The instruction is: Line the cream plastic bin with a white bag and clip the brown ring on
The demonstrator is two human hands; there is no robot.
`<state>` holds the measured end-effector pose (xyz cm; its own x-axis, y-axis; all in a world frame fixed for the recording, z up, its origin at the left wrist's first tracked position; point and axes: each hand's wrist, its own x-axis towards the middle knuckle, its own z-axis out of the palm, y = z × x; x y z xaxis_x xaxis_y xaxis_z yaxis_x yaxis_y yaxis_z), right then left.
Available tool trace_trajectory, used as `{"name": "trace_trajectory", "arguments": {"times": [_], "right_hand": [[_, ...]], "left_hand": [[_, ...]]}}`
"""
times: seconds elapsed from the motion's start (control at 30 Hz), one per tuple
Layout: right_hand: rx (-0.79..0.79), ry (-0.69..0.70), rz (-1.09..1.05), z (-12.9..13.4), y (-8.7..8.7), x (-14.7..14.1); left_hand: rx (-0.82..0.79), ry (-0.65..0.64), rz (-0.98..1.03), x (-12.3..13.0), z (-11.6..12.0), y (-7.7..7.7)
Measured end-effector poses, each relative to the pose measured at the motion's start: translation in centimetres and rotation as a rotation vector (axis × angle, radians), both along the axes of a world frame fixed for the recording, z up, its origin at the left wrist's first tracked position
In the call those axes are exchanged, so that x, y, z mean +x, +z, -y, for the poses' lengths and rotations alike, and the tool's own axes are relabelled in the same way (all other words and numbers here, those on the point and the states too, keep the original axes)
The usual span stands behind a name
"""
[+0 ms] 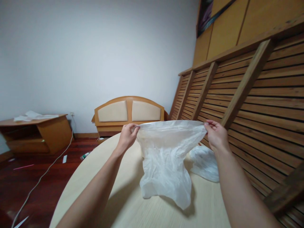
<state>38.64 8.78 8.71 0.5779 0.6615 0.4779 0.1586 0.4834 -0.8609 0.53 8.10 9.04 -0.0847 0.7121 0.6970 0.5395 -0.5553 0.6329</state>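
From the head camera, two bare hands hold up a thin white bag point(166, 161) by its top edge. The left hand point(128, 134) pinches one top corner between thumb and fingers. The right hand point(217, 134) pinches the other top corner the same way. The tips of both hands are closed on the bag, and the top is pulled wide. The bag is wrinkled and lets some light through. I cannot tell if anything is inside. It hangs over the round table point(206, 202), towards the far edge, and I cannot tell if its bottom touches the top. A crumpled white bundle point(205, 164) lies near the table's right edge, partly behind the right arm.

Past the table's far edge is a wooden headboard point(129, 109) with two cream pads, by a pale wall point(106, 47). On the left, a low wooden desk point(54, 136) has white sheets point(35, 116) on top; its open shelf is too dark to see into. A cord point(49, 168) and a pink stick point(23, 167) lie on the dark red floor point(35, 186). On the right, big wooden slats point(273, 104) lean below yellow-brown cupboards point(228, 25). One open cupboard space holds something purple point(206, 15).
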Motion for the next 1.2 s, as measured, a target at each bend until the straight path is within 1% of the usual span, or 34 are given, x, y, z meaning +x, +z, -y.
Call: {"name": "trace_trajectory", "arguments": {"times": [0.07,0.17,0.27,0.33,0.47,0.57,0.63,0.73,0.83,0.9,0.97,1.03,1.1,1.17,1.2], "right_hand": [[0.008,-0.004,-0.037,-0.1,0.0,0.1],[0.04,-0.029,-0.044,0.3,0.5,-0.7],[0.08,-0.04,0.009,1.4,1.6,-2.7],[0.11,-0.008,0.095,2.4,2.3,-4.7],[0.135,0.159,0.234,4.8,3.2,-9.2],[0.125,0.276,0.375,6.3,3.3,-12.1],[0.105,0.396,0.438,7.1,3.2,-13.5],[0.107,0.566,0.499,7.7,2.6,-15.0],[0.114,0.655,0.548,7.8,2.0,-15.8],[0.111,0.709,0.539,7.8,1.8,-16.0],[0.108,0.751,0.528,7.7,1.9,-15.8],[0.099,0.728,0.554,7.6,2.1,-15.3],[0.067,0.638,0.611,7.5,2.4,-14.3],[-0.021,0.56,0.672,7.3,2.5,-13.1],[-0.088,0.543,0.704,7.2,2.5,-12.5]], "left_hand": [[-0.088,-0.081,0.101,0.3,0.3,0.3],[-0.197,-0.161,0.252,1.1,1.5,0.9],[-0.312,-0.293,0.368,2.0,3.0,1.6],[-0.375,-0.394,0.419,2.6,4.0,1.9],[-0.487,-0.535,0.461,3.8,5.6,2.3],[-0.523,-0.612,0.445,4.6,6.4,2.4],[-0.525,-0.645,0.397,5.1,6.8,2.2],[-0.476,-0.677,0.313,5.6,7.0,1.7],[-0.41,-0.703,0.289,5.8,6.9,1.3],[-0.411,-0.69,0.313,5.9,6.7,1.2],[-0.419,-0.637,0.369,5.8,6.3,1.1],[-0.403,-0.577,0.445,5.6,5.8,1.1],[-0.361,-0.518,0.538,5.2,5.2,1.1],[-0.312,-0.458,0.629,4.6,4.6,1.2],[-0.29,-0.433,0.672,4.3,4.3,1.3]]}}
